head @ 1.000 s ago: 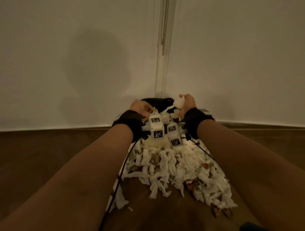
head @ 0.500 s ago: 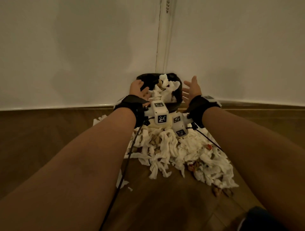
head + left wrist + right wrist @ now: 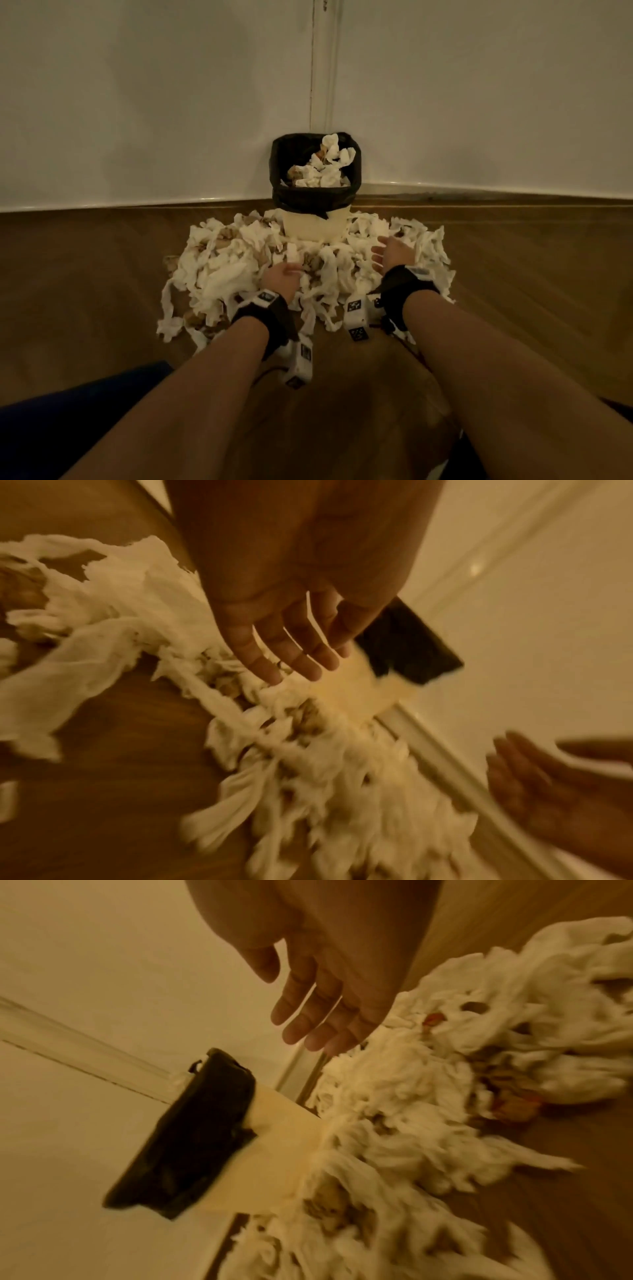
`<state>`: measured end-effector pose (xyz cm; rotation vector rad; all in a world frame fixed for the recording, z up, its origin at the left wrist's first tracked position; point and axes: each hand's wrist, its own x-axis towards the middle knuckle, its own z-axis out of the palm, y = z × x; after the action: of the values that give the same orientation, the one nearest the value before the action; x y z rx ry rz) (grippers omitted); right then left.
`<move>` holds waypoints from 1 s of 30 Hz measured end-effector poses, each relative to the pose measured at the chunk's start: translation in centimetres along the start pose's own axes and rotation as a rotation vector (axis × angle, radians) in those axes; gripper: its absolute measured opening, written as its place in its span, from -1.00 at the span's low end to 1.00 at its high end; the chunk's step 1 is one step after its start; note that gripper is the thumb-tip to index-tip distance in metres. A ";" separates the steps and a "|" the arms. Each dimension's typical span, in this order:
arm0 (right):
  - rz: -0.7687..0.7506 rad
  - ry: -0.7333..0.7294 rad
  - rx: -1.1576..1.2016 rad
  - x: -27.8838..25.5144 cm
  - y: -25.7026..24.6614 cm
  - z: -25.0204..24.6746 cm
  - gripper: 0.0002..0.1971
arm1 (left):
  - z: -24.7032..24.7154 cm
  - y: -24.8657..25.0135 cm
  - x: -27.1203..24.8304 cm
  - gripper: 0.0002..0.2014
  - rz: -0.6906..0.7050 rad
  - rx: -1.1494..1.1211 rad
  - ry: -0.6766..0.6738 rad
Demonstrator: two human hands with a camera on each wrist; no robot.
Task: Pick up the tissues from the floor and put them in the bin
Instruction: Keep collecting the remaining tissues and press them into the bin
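The tissues [image 3: 260, 270] lie heaped on the floor [image 3: 85, 274] around the foot of the bin [image 3: 317, 224], which already holds a mound under its black liner. Both hands hover palm-inward over the heap, left hand [image 3: 281, 279] and right hand [image 3: 394, 255], each grip released and empty, seemingly spaced to scoop 1 armful between them, though the wrist views are blurred.

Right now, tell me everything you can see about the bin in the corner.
The bin is a small, pale cream container, plastic by the look of it, standing upright on the wooden floor where two white walls meet. A black bin liner lines it and folds down over the rim as a wide, wrinkled band. White tissues heap up above the rim. More loose tissues are piled on the floor against its base. Neither hand touches it.
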<state>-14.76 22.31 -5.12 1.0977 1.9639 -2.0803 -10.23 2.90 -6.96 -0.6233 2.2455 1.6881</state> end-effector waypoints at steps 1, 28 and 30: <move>-0.013 0.008 -0.085 -0.3 1.4 -0.4 -0.66 | 0.3 -1.6 -0.4 -0.74 0.039 0.175 0.033; -0.547 -0.520 -1.612 -3.0 17.9 5.6 -0.35 | -0.9 -19.0 -5.1 -0.36 0.015 0.801 0.465; -0.595 -0.534 -1.621 -2.8 18.2 5.8 -0.45 | -0.9 -19.8 -5.3 -0.35 0.005 0.785 0.480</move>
<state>-5.92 12.75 -19.42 -0.3517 2.6088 -0.1680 4.07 -1.61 -20.98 -0.8549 2.9327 0.5546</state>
